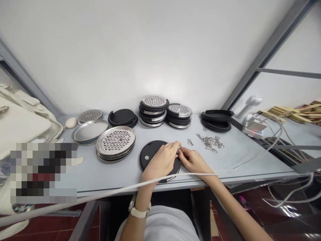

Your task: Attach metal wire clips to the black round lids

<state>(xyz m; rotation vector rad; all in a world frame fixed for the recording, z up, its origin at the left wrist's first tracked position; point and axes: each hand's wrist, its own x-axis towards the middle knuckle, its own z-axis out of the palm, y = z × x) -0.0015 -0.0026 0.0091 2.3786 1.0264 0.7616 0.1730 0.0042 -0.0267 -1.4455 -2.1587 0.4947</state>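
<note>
A round black disc (151, 150) with a pale dot and a slot near its rim lies at the front middle of the grey table; a shiny metal edge shows at its lower right. My left hand (164, 157) rests across the disc, its fingertips pressed together at the right rim. There my right hand (192, 158) meets it, thumb and forefinger pinched on something small and partly hidden, perhaps a metal clip. To the right lie a pile of metal clips (213, 142) and a smaller group (190, 142).
Metal grater discs (116, 142) and plain metal discs (90, 130) are stacked at left. Behind stand black discs (122, 117), two grater stacks (153, 110) (179, 115) and black rings (217, 120). A white cable (233, 169) crosses the front; a charger (254, 125) stands right.
</note>
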